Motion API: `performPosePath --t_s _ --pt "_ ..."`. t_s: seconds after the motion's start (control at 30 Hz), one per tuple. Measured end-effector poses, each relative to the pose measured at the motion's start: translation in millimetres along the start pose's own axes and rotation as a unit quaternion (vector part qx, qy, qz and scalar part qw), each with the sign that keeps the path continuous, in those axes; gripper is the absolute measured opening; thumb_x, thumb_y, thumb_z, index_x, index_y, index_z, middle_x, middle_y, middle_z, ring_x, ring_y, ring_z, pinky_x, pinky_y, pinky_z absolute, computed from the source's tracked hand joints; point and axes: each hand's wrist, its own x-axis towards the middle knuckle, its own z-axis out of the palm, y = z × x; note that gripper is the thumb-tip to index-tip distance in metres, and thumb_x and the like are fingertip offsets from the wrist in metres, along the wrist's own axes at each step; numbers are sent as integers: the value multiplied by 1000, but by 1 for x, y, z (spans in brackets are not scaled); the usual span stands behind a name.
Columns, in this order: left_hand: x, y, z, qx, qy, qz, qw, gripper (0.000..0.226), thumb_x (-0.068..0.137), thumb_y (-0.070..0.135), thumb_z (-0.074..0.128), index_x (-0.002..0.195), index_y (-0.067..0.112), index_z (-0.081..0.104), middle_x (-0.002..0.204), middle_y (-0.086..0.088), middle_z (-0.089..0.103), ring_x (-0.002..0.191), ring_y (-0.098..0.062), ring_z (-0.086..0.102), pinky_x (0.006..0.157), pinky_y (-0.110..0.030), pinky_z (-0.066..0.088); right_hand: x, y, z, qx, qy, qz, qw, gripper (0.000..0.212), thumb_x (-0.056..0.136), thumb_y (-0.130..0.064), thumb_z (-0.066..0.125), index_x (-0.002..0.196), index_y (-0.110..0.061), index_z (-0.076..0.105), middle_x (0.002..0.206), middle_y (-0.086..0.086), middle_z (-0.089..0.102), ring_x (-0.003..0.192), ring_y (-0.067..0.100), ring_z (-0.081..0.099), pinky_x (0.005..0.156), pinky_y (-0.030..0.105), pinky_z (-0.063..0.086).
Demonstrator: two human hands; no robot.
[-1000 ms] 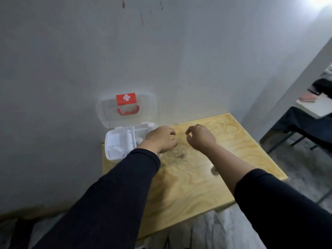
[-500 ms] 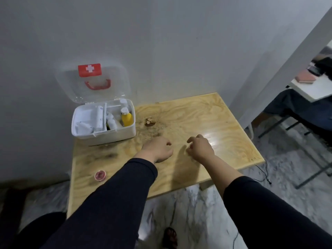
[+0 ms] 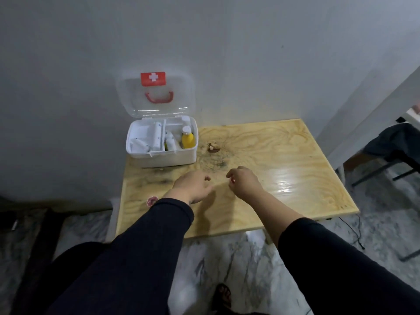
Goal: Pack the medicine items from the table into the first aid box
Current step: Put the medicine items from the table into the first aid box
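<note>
The white first aid box (image 3: 166, 158) stands at the table's back left corner, its clear lid (image 3: 156, 94) with a red handle raised against the wall. Inside it I see a yellow bottle (image 3: 188, 140) and several white items. A small round red-and-white item (image 3: 151, 200) lies on the table near the left edge, partly behind my left sleeve. My left hand (image 3: 192, 186) and my right hand (image 3: 244, 181) hover over the table's middle, fingers loosely curled, nothing in them. Both are well in front of the box.
The wooden table (image 3: 284, 178) has a small brown object (image 3: 213, 147) beside the box and dark stains. A grey wall rises behind it. A dark chair (image 3: 395, 155) stands at the right. The marble floor and a sandalled foot (image 3: 223, 296) show below.
The view has dropped and pulled back, so the whole table now shows. Both hands have drawn away from the box toward the table's middle, still without anything in them.
</note>
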Motion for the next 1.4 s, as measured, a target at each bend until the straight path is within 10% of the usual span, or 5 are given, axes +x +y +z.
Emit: performPosePath --t_s 0.53,1.13,1.4 --pt "-81 -179 -36 -10 45 -121 992 37 94 32 52 128 22 60 134 -2 58 119 -27 56 98 -39 48 -22 -186 81 -66 -111 -196 972 28 91 -16 55 117 -16 66 114 12 69 110 29 60 94 33 47" --pt "-54 -184 -105 79 81 -60 992 37 87 37 57 119 19 56 122 -4 60 109 -29 59 80 -35 43 18 -243 7 -11 58 -129 990 26 88 -15 53 107 -17 70 107 5 71 99 24 65 75 28 50" --pt "-3 -178 -121 41 138 -21 989 73 87 54 58 144 14 32 145 -5 43 127 -27 48 96 -39 44 101 -268 -7 -17 84 -127 988 28 90 -13 51 111 -15 68 113 9 67 101 28 62 84 30 49"
